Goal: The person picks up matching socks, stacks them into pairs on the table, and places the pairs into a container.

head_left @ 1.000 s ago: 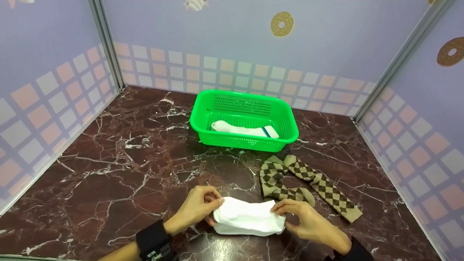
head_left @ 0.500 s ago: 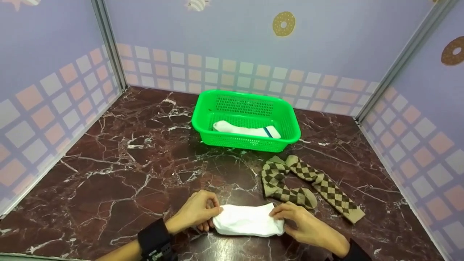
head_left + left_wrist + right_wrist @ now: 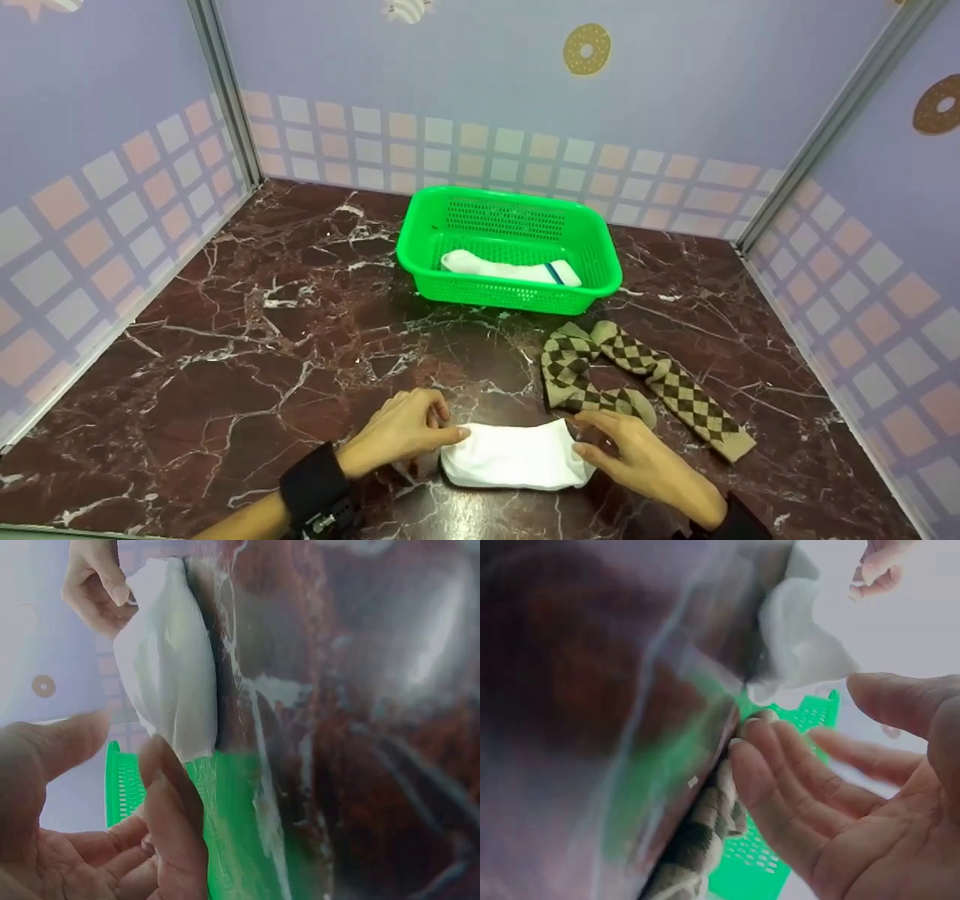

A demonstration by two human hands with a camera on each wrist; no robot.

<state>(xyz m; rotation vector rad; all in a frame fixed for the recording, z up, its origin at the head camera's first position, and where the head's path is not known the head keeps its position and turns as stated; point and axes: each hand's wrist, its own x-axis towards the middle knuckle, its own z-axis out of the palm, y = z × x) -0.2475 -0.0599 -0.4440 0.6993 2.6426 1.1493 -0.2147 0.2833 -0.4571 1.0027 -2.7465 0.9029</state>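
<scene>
A folded white sock (image 3: 514, 457) lies flat near the front of the table. Beside its left end is my left hand (image 3: 397, 431), its thumb tip overlapping the corner in the head view. The left wrist view shows that thumb and the fingers (image 3: 176, 829) spread, with nothing between them. At the other end, my right hand (image 3: 637, 454) has thumb and fingers apart; in the right wrist view its thumb tip is right by the edge of the white fabric (image 3: 802, 637). Just beyond the right hand lie two brown-and-beige argyle socks, one curved (image 3: 566, 367) and one straight (image 3: 690, 397).
A green perforated basket (image 3: 510, 300) stands behind, with a white blue-striped sock (image 3: 510, 268) inside. The dark red marbled table (image 3: 247, 360) is enclosed by pale purple panels (image 3: 480, 60) at the back and on both sides.
Both hands held the white sock's ends earlier; their fingers have now loosened and parted from it. The sock's raised top fold has settled flatter. The basket and argyle socks have stayed put.
</scene>
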